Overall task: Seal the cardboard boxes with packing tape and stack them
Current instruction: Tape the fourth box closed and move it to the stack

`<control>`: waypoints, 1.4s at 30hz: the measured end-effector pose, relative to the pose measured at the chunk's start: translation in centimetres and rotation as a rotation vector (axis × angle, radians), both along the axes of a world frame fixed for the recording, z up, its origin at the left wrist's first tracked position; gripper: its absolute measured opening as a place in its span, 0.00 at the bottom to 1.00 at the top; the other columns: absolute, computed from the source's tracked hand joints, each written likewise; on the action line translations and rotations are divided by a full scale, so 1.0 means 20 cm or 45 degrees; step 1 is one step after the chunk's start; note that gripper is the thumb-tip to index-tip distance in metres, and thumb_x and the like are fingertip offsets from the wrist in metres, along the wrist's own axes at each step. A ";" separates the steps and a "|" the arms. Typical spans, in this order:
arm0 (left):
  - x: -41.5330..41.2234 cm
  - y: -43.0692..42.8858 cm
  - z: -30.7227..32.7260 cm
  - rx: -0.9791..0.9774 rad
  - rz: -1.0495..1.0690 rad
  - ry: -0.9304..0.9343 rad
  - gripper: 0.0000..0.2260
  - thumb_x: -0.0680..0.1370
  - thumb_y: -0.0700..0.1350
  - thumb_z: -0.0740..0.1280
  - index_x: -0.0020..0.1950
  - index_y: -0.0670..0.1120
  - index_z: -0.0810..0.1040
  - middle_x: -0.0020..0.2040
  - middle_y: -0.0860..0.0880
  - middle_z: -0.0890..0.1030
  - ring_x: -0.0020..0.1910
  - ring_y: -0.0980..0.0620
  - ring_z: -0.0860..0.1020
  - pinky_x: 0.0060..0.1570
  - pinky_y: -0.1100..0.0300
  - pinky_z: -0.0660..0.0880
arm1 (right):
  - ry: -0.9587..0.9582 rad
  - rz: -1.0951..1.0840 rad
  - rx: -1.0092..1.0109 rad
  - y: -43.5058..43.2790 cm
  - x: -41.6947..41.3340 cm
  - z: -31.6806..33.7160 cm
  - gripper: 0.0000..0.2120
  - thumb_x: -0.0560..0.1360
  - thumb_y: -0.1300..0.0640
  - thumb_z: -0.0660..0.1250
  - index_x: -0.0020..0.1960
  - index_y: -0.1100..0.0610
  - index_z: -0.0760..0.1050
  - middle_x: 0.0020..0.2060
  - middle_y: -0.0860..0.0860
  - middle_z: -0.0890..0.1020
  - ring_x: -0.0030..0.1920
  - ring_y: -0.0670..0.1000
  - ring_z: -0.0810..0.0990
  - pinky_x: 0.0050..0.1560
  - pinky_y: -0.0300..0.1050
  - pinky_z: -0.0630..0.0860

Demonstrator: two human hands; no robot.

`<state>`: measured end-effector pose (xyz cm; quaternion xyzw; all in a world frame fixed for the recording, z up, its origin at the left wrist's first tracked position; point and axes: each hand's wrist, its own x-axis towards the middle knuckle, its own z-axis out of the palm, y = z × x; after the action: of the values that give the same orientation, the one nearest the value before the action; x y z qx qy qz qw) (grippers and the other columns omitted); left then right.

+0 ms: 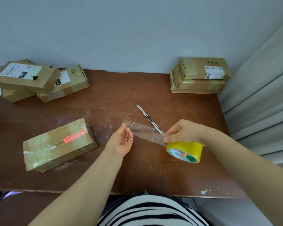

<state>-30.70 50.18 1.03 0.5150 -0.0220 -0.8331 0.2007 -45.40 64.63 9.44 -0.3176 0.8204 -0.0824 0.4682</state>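
– Clear film, item one: tape strip (145,132), thin, glossy, see-through, stretched above the counter (114,98) between two hands. Held how?
– Free end pinched by the left hand (122,141), palm up, between thumb and forefinger. Its other fingers (129,139) are loosely curled and touch nothing. The right hand (180,132) lies over the tape roll (185,151), fingers curled down and gripping its top, tips on the strip where it leaves the roll.
– Roll, description?
– Yellow ring, shiny, core printed green and white, tilted, at the front right of the counter. Whether its lower edge touches the wood, I cannot tell.
– Boxes?
– One near box (59,144): brown cardboard, oblong, lying flat at front left, apart from the left hand. Wrinkled clear tape covers its top and ends, and a red label sits along the seam. A loose pile (28,79) of like boxes with white shipping labels is at the far left corner. A squared stack (201,75) of flat, taped boxes is at the far right, against the wall.
– Sundries?
– Utility knife (149,119): slim, metal, flat on the counter, pointed tip turned away, near end running under the strip beside the right fingers. Counter: reddish-brown, scratched, with whitish scuffs. Pale curtain (260,95) at right; striped garment (153,212), black and white, at the bottom edge.
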 end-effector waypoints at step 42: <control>0.06 -0.04 -0.04 -0.433 -0.452 -0.652 0.04 0.78 0.44 0.68 0.50 0.44 0.78 0.42 0.49 0.81 0.40 0.56 0.77 0.44 0.61 0.72 | -0.807 -0.775 -0.808 0.23 0.15 -0.28 0.11 0.66 0.54 0.70 0.44 0.60 0.78 0.35 0.54 0.81 0.35 0.49 0.79 0.37 0.38 0.75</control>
<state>-29.43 49.48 0.14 0.6546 -0.2991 -0.6832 0.1235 -42.48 69.14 3.90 -0.1510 0.6286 -0.5500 0.5288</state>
